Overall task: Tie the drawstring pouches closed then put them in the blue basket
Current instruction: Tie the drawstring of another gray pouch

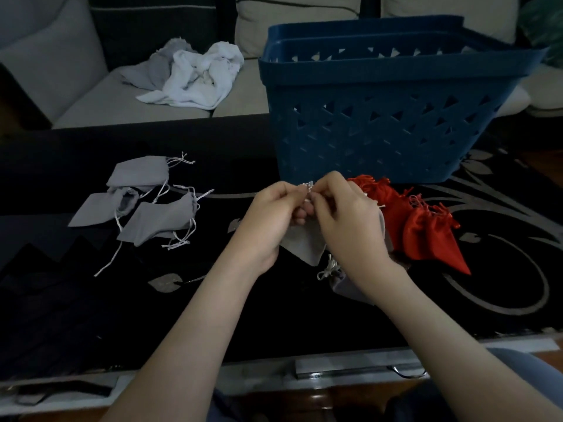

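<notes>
View: head camera
Left hand: over the middle of the worktop; fingers curled, pinching the white drawstring.
Right hand: touching the left hand; fingers pinch the same drawstring.
Held grey pouch: hangs under both hands, just in front of the blue basket.
Blue basket: stands far right on the worktop.
Other grey pouches: three lie together at the left, strings loose.
Small grey pouch: under the right wrist.
Red pouches: just beside the right hand, near the basket.
White cloth: on the sofa behind.
</notes>
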Demonstrator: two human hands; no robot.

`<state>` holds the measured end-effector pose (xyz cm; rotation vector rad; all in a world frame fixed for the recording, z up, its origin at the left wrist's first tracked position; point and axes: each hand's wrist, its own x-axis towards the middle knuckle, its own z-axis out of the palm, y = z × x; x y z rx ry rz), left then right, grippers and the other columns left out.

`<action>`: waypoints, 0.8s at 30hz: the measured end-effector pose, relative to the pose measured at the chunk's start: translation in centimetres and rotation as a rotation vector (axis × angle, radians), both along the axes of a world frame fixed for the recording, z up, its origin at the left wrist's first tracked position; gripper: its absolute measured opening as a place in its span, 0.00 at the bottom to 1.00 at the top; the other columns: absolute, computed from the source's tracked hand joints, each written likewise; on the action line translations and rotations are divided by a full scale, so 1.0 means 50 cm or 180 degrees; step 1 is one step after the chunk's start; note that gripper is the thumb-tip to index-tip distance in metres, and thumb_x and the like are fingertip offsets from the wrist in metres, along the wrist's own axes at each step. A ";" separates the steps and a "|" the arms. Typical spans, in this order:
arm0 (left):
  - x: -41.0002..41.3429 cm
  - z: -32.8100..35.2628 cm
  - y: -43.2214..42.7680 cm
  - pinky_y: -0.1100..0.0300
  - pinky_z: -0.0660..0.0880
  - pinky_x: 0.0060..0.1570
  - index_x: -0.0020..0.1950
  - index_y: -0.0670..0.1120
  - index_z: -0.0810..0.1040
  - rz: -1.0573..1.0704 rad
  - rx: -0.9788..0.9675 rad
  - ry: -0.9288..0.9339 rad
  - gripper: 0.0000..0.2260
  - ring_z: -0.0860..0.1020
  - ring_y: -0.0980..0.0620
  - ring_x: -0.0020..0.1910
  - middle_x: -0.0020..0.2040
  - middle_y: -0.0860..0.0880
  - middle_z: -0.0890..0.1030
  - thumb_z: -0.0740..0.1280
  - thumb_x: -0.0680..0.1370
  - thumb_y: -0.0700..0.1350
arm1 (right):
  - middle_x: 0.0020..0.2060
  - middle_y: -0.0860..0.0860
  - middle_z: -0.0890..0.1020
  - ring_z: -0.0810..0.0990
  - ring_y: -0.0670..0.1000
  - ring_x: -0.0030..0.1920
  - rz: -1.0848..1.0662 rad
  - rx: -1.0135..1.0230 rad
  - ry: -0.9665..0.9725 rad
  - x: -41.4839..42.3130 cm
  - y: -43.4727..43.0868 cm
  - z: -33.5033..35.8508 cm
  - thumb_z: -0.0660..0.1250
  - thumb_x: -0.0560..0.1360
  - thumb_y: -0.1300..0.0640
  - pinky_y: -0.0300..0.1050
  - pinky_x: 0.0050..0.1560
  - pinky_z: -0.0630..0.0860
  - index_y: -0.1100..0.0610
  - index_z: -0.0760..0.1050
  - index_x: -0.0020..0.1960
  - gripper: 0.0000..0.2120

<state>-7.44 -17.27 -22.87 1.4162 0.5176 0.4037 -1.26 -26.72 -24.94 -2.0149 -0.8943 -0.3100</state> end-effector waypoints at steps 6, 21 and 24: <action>-0.003 0.012 0.007 0.70 0.69 0.29 0.36 0.43 0.74 -0.0173 -0.0312 0.0162 0.13 0.70 0.61 0.26 0.26 0.52 0.75 0.61 0.81 0.38 | 0.40 0.48 0.79 0.73 0.42 0.40 0.0309 0.0256 0.0431 0.002 -0.009 0.019 0.65 0.77 0.60 0.29 0.42 0.67 0.56 0.74 0.47 0.01; 0.000 0.020 -0.013 0.71 0.67 0.27 0.41 0.42 0.77 -0.0032 -0.0792 -0.0285 0.08 0.72 0.62 0.24 0.26 0.53 0.78 0.62 0.79 0.36 | 0.40 0.59 0.83 0.80 0.52 0.43 0.0840 0.0629 0.2037 0.032 -0.017 0.027 0.70 0.73 0.62 0.49 0.51 0.76 0.61 0.81 0.40 0.04; -0.001 0.022 -0.012 0.68 0.75 0.31 0.41 0.42 0.77 -0.0130 -0.1072 -0.0322 0.08 0.77 0.59 0.27 0.27 0.51 0.79 0.62 0.79 0.37 | 0.33 0.52 0.82 0.77 0.42 0.37 0.0838 0.0512 0.1960 0.034 -0.021 0.030 0.70 0.74 0.62 0.39 0.42 0.72 0.59 0.81 0.40 0.05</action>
